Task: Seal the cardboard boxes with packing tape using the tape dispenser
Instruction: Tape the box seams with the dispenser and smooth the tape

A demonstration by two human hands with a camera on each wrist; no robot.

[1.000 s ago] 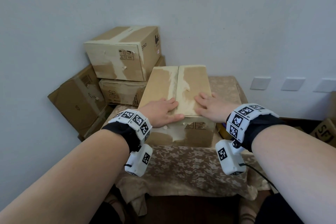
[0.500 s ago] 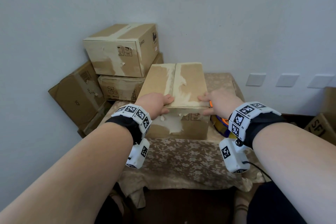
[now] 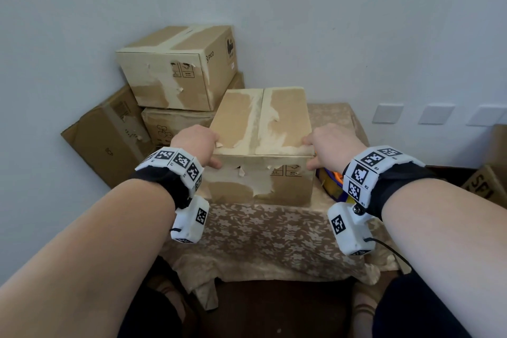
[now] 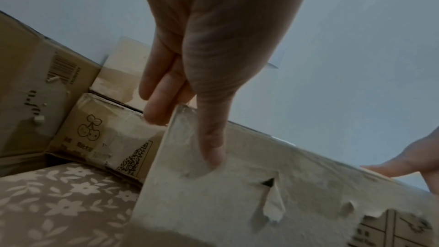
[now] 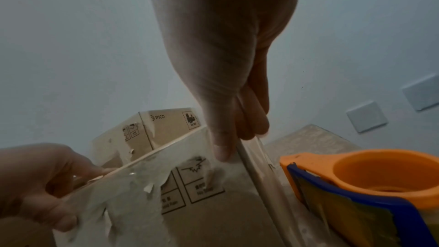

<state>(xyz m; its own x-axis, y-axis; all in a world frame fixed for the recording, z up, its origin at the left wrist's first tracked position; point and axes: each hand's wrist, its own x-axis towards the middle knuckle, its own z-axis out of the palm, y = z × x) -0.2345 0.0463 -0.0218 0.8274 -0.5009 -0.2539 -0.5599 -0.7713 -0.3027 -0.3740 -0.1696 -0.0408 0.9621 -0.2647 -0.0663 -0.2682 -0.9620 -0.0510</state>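
Note:
A worn cardboard box [image 3: 260, 123] with closed flaps and torn tape marks stands on the cloth-covered table [image 3: 263, 230]. My left hand [image 3: 196, 143] grips its near left corner [image 4: 187, 138], thumb on the front face and fingers round the side. My right hand [image 3: 326, 145] grips the near right corner [image 5: 228, 157] the same way. An orange and blue tape dispenser [image 5: 370, 181] lies on the table just right of the box, and in the head view only a bit of the dispenser [image 3: 333, 184] shows behind my right wrist.
Three other cardboard boxes are stacked left of the table against the wall: a sealed one on top [image 3: 178, 66], one under it [image 3: 170, 126], one leaning [image 3: 109, 137]. Another box [image 3: 485, 184] shows at the far right. Wall plates [image 3: 386, 112] sit behind.
Both hands slid off the box top to its near corners and now grip them. The view moved closer, and the dispenser came into sight by the right wrist.

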